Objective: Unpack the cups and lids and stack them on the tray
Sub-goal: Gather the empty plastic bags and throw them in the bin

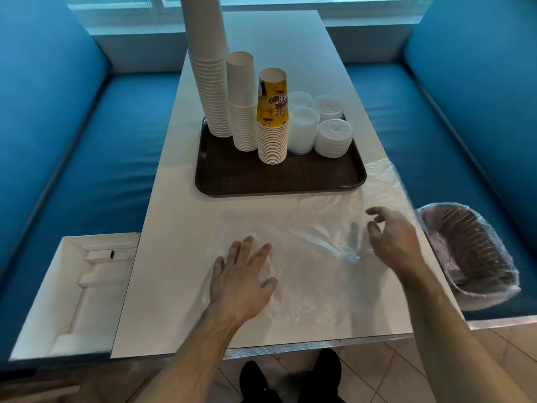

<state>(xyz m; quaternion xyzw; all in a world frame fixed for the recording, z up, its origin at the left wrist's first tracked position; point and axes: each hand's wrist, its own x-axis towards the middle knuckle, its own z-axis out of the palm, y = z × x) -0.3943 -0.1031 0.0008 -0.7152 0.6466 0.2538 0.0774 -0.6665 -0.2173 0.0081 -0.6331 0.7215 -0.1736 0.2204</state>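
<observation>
A left hand (242, 279) lies flat, fingers spread, on a clear empty plastic bag (313, 257) stretching rightward across the table. The right hand (390, 238) hovers open at its far end, nearer the wastebasket (467, 251). Cups (271, 135) and lids (332, 138) stand on the tray (279, 178) beyond both hands.

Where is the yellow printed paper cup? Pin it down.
The yellow printed paper cup sits upside down atop the shortest white cup stack on the dark brown tray, just left of the clear plastic lid stacks.
</observation>
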